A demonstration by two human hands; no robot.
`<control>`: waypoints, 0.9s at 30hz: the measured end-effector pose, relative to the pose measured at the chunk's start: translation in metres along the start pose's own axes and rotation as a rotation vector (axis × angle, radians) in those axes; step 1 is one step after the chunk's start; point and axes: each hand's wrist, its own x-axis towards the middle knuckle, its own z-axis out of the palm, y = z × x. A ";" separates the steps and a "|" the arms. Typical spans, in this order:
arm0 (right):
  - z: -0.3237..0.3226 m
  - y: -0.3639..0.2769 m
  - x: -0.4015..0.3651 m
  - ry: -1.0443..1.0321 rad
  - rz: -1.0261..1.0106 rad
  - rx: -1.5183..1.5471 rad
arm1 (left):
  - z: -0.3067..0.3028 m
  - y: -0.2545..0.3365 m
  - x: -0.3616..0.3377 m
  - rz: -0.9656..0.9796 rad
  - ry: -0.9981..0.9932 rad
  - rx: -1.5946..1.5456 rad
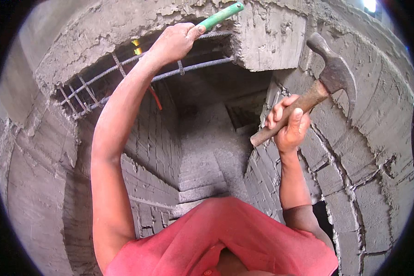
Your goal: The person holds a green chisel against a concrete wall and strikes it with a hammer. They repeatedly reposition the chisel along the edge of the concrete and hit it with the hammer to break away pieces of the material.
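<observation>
My left hand [175, 40] is closed around a green handle [221, 16] with a hole at its end. The rest of that tool is hidden behind the fingers, so its kind does not show. This hand is up at the broken concrete edge, just above the exposed rebar [195, 67]. On the right, my right hand [290, 123] grips a hammer [315, 94] by its worn wooden handle. The hammer's dark metal head, with a long curved claw, is raised beside the concrete beam [273, 39], apart from the green handle.
A rough concrete lintel [101, 34] arches over an opening with a dark interior. Block walls with mortar joints stand at the right [349, 184] and left [37, 198]. Below are concrete steps [200, 177]. Yellow [137, 46] and red [155, 97] pieces hang near the rebar.
</observation>
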 end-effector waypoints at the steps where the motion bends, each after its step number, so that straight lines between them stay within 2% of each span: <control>1: 0.001 0.000 0.002 -0.002 -0.001 0.000 | 0.004 -0.004 0.000 0.039 0.051 -0.015; 4: 0.008 -0.003 0.011 0.006 -0.014 -0.016 | 0.005 -0.006 0.001 0.066 0.087 -0.011; 8: 0.027 -0.023 0.048 0.060 -0.264 0.013 | 0.005 0.002 -0.004 0.037 0.092 0.043; 10: 0.039 -0.038 0.070 0.005 -0.504 -0.044 | 0.008 0.000 -0.003 0.035 0.092 0.065; 11: 0.041 -0.032 0.076 0.007 -0.503 -0.044 | 0.010 -0.001 -0.004 0.035 0.096 0.085; 13: 0.041 -0.013 0.092 -0.010 -0.644 0.089 | 0.015 0.004 -0.008 -0.005 0.107 0.090; 14: 0.025 0.022 0.102 -0.158 -0.545 0.338 | 0.019 0.008 -0.011 -0.043 0.118 0.095; 15: 0.016 0.054 0.104 -0.065 -0.630 -0.191 | 0.022 0.009 -0.012 -0.018 0.139 0.123; 16: 0.003 0.073 0.108 0.029 -0.389 -0.669 | 0.024 0.008 -0.010 -0.020 0.147 0.120; 17: 0.010 0.069 0.113 -0.053 -0.074 -0.783 | 0.027 0.006 -0.007 -0.001 0.191 0.048; 18: 0.018 0.069 0.114 -0.027 0.015 -0.781 | 0.030 0.007 -0.009 0.022 0.222 -0.021; 20: 0.020 0.051 0.101 -0.027 0.054 -0.740 | 0.027 0.003 -0.007 0.004 0.168 0.080; 21: 0.027 0.041 0.096 -0.033 -0.051 -0.650 | 0.025 0.008 -0.008 -0.005 0.168 0.083; 22: 0.031 0.027 0.093 -0.034 -0.052 -0.652 | 0.027 0.011 -0.012 -0.022 0.145 0.086; 24: 0.044 -0.002 0.097 -0.032 -0.265 -0.321 | 0.024 0.009 -0.011 0.010 0.136 0.109; 27: 0.055 -0.030 0.113 -0.076 -0.661 0.002 | 0.026 0.014 -0.014 -0.065 0.129 0.104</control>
